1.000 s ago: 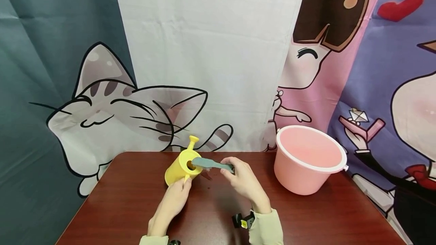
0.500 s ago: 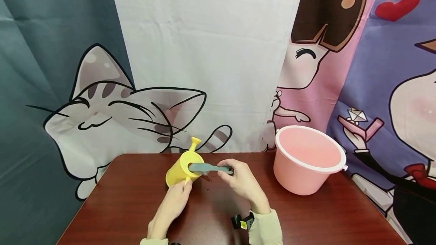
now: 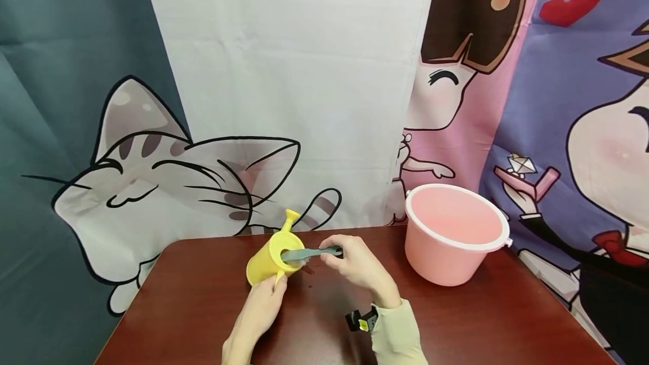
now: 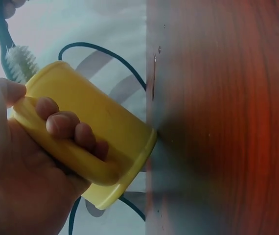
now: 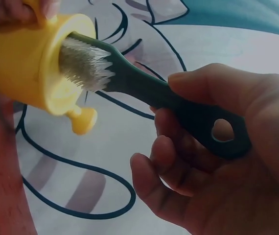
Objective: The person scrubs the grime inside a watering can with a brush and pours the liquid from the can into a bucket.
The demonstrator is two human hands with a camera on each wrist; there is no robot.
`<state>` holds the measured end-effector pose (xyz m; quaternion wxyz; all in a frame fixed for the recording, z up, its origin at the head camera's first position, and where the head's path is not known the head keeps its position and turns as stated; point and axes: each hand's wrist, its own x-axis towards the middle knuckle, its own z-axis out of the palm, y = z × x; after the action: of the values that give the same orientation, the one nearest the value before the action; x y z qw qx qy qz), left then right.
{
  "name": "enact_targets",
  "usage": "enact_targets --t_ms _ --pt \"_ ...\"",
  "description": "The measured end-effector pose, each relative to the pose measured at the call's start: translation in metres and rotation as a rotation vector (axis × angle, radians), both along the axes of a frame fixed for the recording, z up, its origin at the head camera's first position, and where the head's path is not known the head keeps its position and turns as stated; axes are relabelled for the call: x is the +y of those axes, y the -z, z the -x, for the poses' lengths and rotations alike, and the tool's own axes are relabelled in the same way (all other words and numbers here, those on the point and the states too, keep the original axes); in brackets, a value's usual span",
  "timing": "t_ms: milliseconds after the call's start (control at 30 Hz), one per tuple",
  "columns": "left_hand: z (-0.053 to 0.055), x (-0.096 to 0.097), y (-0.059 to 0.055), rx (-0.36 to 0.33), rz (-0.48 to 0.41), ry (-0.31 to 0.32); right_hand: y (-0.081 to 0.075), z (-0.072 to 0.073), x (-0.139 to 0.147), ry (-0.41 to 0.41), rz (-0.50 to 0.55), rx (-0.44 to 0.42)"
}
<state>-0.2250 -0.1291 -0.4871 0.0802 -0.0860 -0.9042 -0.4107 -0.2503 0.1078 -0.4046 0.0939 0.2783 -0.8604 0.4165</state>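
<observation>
A yellow watering can [image 3: 265, 263] is tilted above the table, its round mouth turned toward the right hand and its spout pointing away. My left hand [image 3: 261, 306] grips the can's handle [image 4: 63, 147], fingers curled around it in the left wrist view. My right hand [image 3: 361, 263] pinches the handle of a dark green scrubbing brush [image 5: 144, 88] between thumb and fingers. White bristles [image 5: 85, 63] sit partly inside the can's mouth in the right wrist view; the brush's tip is hidden within.
A pink bucket [image 3: 446, 258] with a white rim stands on the right of the brown table [image 3: 192, 308]. Water drops [image 4: 155, 61] lie on the tabletop near the can. Behind the table hangs a printed cartoon cloth [image 3: 304, 72].
The brush has gone from the rim of the can's mouth to partly inside it, the right hand shifting slightly left. The left hand keeps its grip. The head view has turned a little.
</observation>
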Motion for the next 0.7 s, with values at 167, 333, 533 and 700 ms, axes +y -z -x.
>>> enact_targets --t_ms 167,333,533,700 --pt "-0.001 0.003 -0.001 -0.026 0.006 0.008 0.004 0.002 -0.008 0.025 -0.034 0.022" --pt "-0.002 0.001 -0.001 -0.026 0.020 0.011 0.012 0.006 -0.020 0.014 -0.022 0.029" --pt "-0.002 -0.001 0.000 -0.069 0.031 0.022 0.022 0.008 -0.030 -0.003 -0.024 0.039" --pt "0.001 0.003 0.001 -0.042 0.047 0.042 0.028 0.009 -0.033 0.024 -0.028 0.075"
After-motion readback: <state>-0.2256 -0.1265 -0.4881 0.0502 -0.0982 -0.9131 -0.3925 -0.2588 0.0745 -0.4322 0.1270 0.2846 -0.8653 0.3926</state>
